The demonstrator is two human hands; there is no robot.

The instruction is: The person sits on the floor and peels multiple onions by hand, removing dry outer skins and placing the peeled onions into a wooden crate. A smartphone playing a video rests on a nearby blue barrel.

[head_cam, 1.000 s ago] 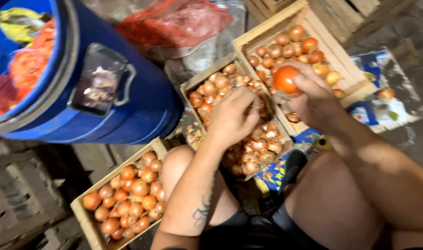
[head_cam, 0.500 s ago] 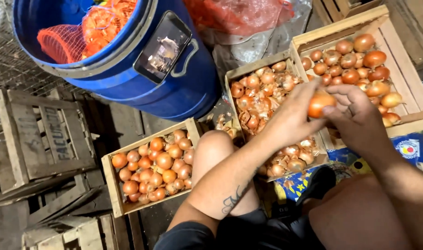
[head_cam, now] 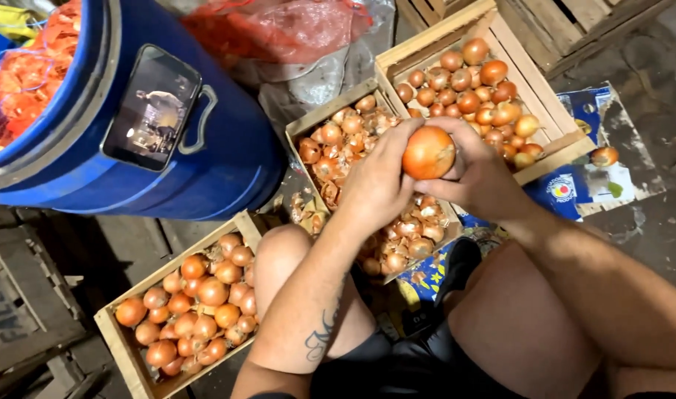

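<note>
You've got one onion [head_cam: 428, 152] clamped between the fingers of both hands, left hand [head_cam: 375, 185] and right hand [head_cam: 480, 177], directly above the middle crate [head_cam: 330, 111]. Judging by it: that crate is mostly loose skins and unsorted onions, while the crate by your left knee [head_cam: 123, 347] and the far crate [head_cam: 545, 96] are part full. Plenty left.

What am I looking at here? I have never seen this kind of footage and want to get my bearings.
The view comes from a camera worn on a person's head, looking down at their own bare hands and knees. The left hand and right hand together hold one onion. Under the hands, a wooden crate holds onions and loose skins. Another crate beyond it and a third crate by the left knee are filled with onions. A blue barrel stands on the left with a phone on its side and orange net bags inside.
</note>
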